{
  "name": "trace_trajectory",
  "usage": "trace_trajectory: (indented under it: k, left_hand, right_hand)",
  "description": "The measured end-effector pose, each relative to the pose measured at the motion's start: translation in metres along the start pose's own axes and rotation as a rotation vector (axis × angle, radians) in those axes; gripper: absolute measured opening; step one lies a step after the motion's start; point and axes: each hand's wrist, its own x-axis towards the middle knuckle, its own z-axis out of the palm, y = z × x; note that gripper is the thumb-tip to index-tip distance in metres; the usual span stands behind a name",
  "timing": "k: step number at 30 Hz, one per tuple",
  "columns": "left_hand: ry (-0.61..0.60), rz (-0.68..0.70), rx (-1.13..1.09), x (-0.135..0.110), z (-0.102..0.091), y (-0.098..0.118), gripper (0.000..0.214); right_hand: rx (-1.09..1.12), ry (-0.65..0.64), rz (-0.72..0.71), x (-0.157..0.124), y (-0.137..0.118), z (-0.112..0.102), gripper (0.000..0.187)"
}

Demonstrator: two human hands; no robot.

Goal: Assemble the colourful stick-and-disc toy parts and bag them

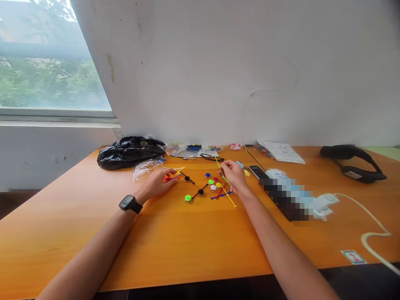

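Note:
My right hand [231,174] is closed, its fingers pinching a thin light-green plastic stick [218,165] that slants up and to the left. My left hand [158,181], with a black watch on its wrist, rests on the table with thumb and fingers apart. Red plastic pieces [171,178] lie between and just past its fingertips, beside a yellow piece [179,172] and a black hub [187,178] with pointed sticks. Between the hands lie a bright-green disc [188,198], another black hub [201,192], a white disc [213,188], a yellow stick [229,199] and a blue stick [221,195].
A black plastic bag [129,152] and a clear bag [146,167] sit at the back left. Eyeglasses [212,157] lie near the wall. On the right are a phone-like black device [256,171], a white charger with cable [326,203], white packets [283,151] and a black headset [353,162].

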Motion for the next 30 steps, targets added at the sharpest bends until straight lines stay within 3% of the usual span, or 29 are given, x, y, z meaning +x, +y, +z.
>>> trace_trajectory:
  k: [5,13,17,22,26,28,30]
  left_hand:
    - [0.073,0.080,0.021,0.000,-0.002,0.011,0.029]
    - [-0.238,0.227,-0.108,-0.004,-0.003,0.055,0.038]
    - [-0.309,0.240,-0.109,-0.006,0.005,0.058,0.030]
    - [-0.252,0.239,-0.109,-0.005,0.009,0.053,0.018]
    - [-0.177,0.223,-0.146,-0.002,0.005,0.051,0.019]
    - [-0.129,0.164,-0.192,0.000,0.000,0.047,0.019]
    - [-0.013,0.071,-0.246,0.002,-0.006,0.040,0.021]
  right_hand:
    - [0.101,-0.023,0.058,0.000,-0.001,-0.001,0.019]
    - [0.231,-0.011,0.014,0.002,-0.002,-0.005,0.028]
    - [0.167,-0.078,0.029,0.003,0.001,-0.003,0.033]
    - [-0.009,-0.100,-0.048,-0.003,-0.003,0.001,0.023]
    - [-0.161,-0.395,-0.152,-0.023,-0.015,0.009,0.031]
    - [-0.348,-0.534,-0.220,-0.034,-0.019,0.013,0.038]
    - [-0.568,-0.585,-0.302,-0.043,-0.021,0.016,0.035]
